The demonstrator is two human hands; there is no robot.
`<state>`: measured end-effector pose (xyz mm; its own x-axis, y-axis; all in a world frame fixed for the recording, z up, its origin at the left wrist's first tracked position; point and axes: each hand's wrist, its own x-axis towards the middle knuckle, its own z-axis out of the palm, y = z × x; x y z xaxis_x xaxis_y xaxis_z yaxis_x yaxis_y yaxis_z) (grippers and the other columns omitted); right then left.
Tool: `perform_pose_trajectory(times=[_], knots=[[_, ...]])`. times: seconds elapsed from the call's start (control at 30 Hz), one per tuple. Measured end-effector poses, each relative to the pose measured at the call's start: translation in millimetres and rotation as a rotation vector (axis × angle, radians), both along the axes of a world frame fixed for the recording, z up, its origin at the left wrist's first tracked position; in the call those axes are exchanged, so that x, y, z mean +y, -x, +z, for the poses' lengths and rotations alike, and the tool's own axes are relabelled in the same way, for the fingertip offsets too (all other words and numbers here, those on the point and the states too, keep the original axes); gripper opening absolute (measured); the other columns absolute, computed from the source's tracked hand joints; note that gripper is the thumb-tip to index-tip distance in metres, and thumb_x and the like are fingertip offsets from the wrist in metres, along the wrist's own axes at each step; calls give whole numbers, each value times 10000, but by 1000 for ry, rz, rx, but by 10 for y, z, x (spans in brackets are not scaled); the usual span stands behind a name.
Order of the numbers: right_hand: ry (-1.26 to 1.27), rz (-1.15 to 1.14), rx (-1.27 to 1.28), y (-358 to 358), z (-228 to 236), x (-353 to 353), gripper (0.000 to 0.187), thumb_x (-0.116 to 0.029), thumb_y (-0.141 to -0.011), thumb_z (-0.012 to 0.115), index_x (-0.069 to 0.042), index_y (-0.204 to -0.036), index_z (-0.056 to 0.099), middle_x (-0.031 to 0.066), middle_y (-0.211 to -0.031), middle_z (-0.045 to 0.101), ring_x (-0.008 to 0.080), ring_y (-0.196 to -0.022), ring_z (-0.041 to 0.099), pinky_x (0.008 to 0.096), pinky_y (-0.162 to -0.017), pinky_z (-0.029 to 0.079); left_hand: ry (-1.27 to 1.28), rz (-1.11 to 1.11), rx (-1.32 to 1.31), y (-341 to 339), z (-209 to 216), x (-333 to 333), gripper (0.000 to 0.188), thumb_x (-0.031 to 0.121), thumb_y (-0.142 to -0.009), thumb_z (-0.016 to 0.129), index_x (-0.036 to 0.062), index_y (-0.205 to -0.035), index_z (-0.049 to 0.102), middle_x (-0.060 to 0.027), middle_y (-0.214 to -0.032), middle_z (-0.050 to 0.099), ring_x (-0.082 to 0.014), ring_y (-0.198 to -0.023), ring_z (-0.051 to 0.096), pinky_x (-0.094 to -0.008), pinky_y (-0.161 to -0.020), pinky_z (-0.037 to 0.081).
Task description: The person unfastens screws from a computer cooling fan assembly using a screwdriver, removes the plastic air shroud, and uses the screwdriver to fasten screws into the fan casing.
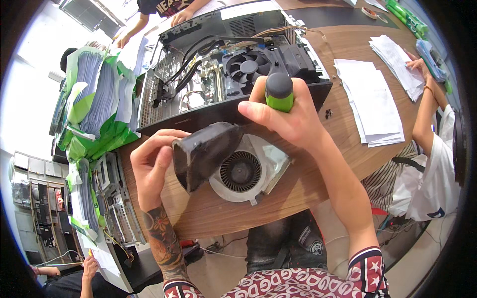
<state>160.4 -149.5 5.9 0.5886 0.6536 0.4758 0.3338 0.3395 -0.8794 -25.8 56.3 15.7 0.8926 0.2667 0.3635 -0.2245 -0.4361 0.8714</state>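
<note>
My left hand (pixel 150 169) is closed on the edge of a black plastic duct (pixel 208 149), tilted above the table. Just right of it, partly covered by the duct, a silver blower fan (pixel 241 169) with a black round impeller lies on the wood. In my right hand (pixel 298 119) is a screwdriver (pixel 279 92) with a green and black handle, its butt end facing up; the shaft is hidden. Beyond both hands stands an opened black computer case (pixel 228 107), showing cables, a circuit board and a black cooling fan (pixel 248 66).
Small dark screws (pixel 328 113) lie right of the case on the wooden table (pixel 318 174). White papers (pixel 370 102) are farther right, near another person's hand (pixel 420 69). Green-wrapped paper stacks (pixel 97 94) crowd the left side. Another person's hand (pixel 181 17) rests behind the case.
</note>
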Motion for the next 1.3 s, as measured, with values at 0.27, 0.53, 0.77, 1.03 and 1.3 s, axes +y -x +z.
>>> perform_pose_trajectory(times=[0.27, 0.53, 0.77, 1.03, 1.3], knots=[[-5, 4, 6, -10, 1, -6, 247, -185, -823, 760, -21, -705, 618, -9, -606, 566, 66, -577, 508, 265, -541, 420, 4, -62, 43, 14, 5, -70, 282, 57, -863, 633, -102, -1095, 622, -175, -1075, 662, -209, -1029, 622, -331, -913, 488], [14, 23, 25, -13, 14, -18, 240, -175, -828, 757, -21, -705, 620, -13, -609, 575, 57, -576, 510, 257, -534, 417, 124, 202, -211, 38, -82, 18, 276, 67, -842, 599, -76, -1077, 622, -157, -1044, 662, -194, -951, 638, -304, -830, 526], [7, 14, 10, -8, 22, -17, 243, -174, -831, 755, -22, -701, 618, -17, -600, 571, 54, -571, 507, 250, -529, 412, -11, 194, -294, 2, -77, 32, 257, 58, -863, 606, -67, -1087, 627, -197, -1033, 650, -246, -976, 630, -342, -887, 497], [-4, 12, 13, -7, 11, -13, 244, -173, -830, 755, -23, -700, 614, -19, -607, 560, 55, -577, 499, 253, -534, 410, -188, 65, -245, -106, -78, -121, 351, -164, -648, 563, -53, -947, 710, -184, -971, 692, -263, -923, 662, -339, -818, 520], [13, -1, 3, -10, 9, -6, 244, -174, -825, 757, -21, -700, 613, -15, -600, 555, 59, -574, 495, 258, -532, 409, -386, 80, -336, -108, -65, -182, 376, -150, -618, 563, -38, -941, 719, -167, -935, 695, -260, -867, 649, -331, -767, 517]])
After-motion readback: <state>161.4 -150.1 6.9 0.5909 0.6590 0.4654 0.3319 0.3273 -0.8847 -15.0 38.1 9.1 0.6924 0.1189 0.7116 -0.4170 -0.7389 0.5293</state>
